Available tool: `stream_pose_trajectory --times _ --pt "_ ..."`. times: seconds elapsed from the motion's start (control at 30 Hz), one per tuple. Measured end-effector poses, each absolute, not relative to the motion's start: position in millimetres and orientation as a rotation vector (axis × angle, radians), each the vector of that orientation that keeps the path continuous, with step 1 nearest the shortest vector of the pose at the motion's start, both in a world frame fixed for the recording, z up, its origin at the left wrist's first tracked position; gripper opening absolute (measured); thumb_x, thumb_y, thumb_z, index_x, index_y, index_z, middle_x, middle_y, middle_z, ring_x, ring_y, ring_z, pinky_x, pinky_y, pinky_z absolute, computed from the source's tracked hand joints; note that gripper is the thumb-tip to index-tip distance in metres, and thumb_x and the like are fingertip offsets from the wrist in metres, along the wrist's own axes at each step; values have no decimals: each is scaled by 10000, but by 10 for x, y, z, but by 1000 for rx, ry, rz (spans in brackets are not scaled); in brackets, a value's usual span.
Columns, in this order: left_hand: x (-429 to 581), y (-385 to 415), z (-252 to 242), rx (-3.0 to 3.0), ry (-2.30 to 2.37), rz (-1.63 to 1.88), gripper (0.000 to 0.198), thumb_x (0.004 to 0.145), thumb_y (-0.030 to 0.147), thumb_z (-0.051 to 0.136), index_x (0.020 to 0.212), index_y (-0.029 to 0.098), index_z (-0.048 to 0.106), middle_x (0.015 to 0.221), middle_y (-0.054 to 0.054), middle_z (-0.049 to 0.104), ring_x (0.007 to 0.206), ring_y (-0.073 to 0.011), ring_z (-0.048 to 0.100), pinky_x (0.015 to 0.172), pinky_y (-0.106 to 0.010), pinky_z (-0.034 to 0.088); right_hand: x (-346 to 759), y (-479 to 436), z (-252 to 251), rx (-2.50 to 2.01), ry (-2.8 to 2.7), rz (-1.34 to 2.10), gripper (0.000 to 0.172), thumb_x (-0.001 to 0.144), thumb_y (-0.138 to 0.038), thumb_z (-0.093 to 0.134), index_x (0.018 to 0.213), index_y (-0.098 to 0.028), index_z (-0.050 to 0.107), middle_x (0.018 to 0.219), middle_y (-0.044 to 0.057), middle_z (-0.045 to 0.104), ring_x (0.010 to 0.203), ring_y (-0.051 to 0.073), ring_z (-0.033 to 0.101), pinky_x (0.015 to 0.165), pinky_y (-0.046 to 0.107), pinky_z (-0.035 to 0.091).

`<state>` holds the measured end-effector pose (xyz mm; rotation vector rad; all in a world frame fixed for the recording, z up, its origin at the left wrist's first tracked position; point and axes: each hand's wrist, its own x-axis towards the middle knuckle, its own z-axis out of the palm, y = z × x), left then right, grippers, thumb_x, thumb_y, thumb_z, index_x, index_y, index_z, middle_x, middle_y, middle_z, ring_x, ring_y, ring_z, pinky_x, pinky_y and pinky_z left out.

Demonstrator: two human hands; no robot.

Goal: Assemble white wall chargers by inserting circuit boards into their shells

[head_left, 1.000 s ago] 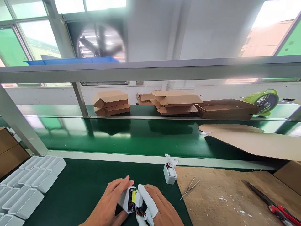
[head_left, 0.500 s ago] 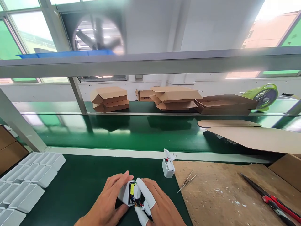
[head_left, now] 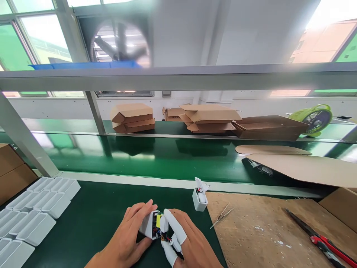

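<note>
fingers (head_left: 142, 213), half-curled, are gripping a white housing (head_left: 147, 225) (left hand (head_left: 126, 232)) and a white piece (head_left: 175, 242) (right hand (head_left: 192, 236)).

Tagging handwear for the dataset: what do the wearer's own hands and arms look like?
Left hand: bare, no glove. Right hand: smooth white finger covers on thumb and index finger. No sleeves, watch or markings visible.

Your left hand (head_left: 126, 234) holds a white casing (head_left: 146, 226); your right hand (head_left: 191, 238), in white finger covers (head_left: 175, 226), closes around wired parts (head_left: 164, 225) at its open side; white shells (head_left: 36, 227) lie at nine o'clock, an open unit (head_left: 200, 203) at two, a red-handled tool (head_left: 316, 239) at three.
</note>
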<state>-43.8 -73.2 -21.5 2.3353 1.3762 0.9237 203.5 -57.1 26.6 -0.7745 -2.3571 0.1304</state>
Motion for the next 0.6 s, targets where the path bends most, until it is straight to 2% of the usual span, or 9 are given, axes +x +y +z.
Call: stream_pose_trajectory --times 0.17,0.27,0.5,0.6 --pt "-429 -760 -169 2327 1376 918 821 940 30 552 1626 360 245 1579 -93 550 1441 -294 503 1182 -558 480 2019 -571 201 -786 -2371 149 652 774 -42 498 1424 -82 484 1337 232 641 1265 348 630 1051 472 601" --pt "-420 -764 -168 2330 1381 940 816 942 34 560 1627 355 256 1564 -92 567 1433 -291 517 1178 -546 490 2024 -566 199 -767 -2377 155 713 748 -40 497 1458 -89 454 1340 219 645 1261 338 632 1065 469 596" --pt "-421 -750 -194 2343 1374 921 856 947 32 560 1647 364 194 1601 -90 545 1448 -289 507 1177 -558 495 2059 -537 133 -744 -2417 92 743 657 -34 501 1399 -63 485 1330 251 663 1268 379 646 1041 505 616" --pt "-423 -753 -190 2336 1380 915 870 939 26 565 1644 372 190 1591 -86 561 1442 -292 517 1169 -564 503 2060 -533 96 -747 -2426 93 798 646 -39 504 1442 -64 449 1341 250 664 1289 382 640 1057 512 605"
